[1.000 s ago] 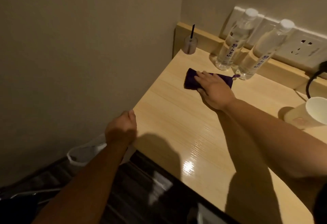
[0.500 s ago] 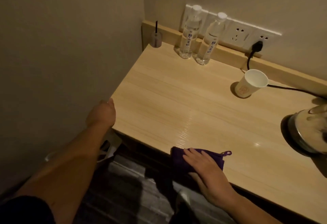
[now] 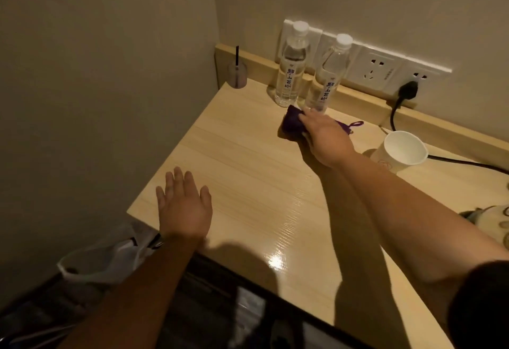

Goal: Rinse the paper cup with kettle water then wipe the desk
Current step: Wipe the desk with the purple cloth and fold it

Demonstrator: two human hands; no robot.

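My right hand (image 3: 326,136) presses a purple cloth (image 3: 292,122) flat on the light wooden desk (image 3: 248,172), far back, just in front of two water bottles. The cloth's hanging loop trails to the right of the hand. My left hand (image 3: 183,205) rests flat with fingers spread on the desk's front left corner, holding nothing. A white paper cup (image 3: 402,153) stands upright to the right of the cloth, and I cannot tell whether it holds anything. The kettle (image 3: 495,222) is only a sliver at the right edge.
Two clear water bottles (image 3: 292,73) (image 3: 329,78) stand against the back ledge below a wall socket strip (image 3: 385,70). A black plug and cord (image 3: 407,92) runs right. A small jar with a black stick (image 3: 237,76) sits in the back corner. A plastic-lined bin (image 3: 110,260) stands below the desk's left edge.
My right hand slid the cloth from the desk's front edge to the back by the bottles. My left hand moved from the desk's side onto its top and spread flat.
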